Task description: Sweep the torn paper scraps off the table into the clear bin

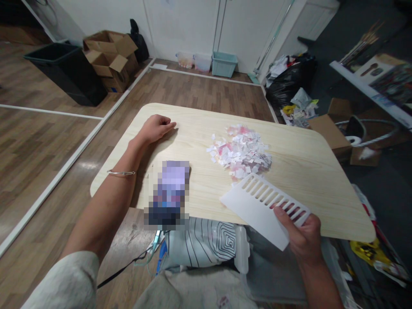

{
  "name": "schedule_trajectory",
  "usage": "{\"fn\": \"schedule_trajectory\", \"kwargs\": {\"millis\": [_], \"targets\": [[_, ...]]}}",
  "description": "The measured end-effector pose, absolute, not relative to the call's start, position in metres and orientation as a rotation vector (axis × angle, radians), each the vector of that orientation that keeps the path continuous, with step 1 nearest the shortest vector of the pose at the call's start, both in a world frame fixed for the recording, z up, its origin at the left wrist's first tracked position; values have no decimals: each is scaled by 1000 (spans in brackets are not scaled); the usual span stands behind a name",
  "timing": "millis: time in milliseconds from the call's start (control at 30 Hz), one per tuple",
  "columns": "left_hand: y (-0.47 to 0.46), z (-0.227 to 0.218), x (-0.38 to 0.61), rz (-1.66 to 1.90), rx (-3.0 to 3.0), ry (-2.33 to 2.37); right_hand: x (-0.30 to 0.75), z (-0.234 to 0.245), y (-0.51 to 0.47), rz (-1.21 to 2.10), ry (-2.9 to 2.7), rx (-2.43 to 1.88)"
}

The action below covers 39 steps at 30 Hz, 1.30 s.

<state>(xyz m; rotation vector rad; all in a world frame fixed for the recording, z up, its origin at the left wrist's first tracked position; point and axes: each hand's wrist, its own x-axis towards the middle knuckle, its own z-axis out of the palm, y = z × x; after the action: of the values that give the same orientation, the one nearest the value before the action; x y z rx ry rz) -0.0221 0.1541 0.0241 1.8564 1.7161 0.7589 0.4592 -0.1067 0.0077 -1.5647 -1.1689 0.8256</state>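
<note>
My right hand (302, 236) grips a flat white plastic panel with a row of slots (260, 201), holding it tilted above the near right edge of the light wooden table (322, 171). A heap of small white and pink paper scraps (241, 152) lies on the table just beyond the panel. My left hand (157, 128) rests on the far left part of the table, fingers curled loosely with nothing seen in them. A silver bangle (121, 173) sits on that forearm. A blurred-out rectangular object (170, 193) lies at the near table edge between my arms.
Open cardboard boxes (111, 56) and a black bin (67, 71) stand on the wooden floor at far left. Plastic tubs (223, 63) line the white wall. Black rubbish bags (289, 81) and clutter fill the right side. A striped cloth (206, 242) lies below the table.
</note>
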Motion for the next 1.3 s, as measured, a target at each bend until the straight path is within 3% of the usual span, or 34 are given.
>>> {"fn": "schedule_trajectory", "kwargs": {"millis": [1300], "targets": [[155, 21, -24, 768, 1803, 1697, 458, 15, -107, 851, -1179, -1566]]}}
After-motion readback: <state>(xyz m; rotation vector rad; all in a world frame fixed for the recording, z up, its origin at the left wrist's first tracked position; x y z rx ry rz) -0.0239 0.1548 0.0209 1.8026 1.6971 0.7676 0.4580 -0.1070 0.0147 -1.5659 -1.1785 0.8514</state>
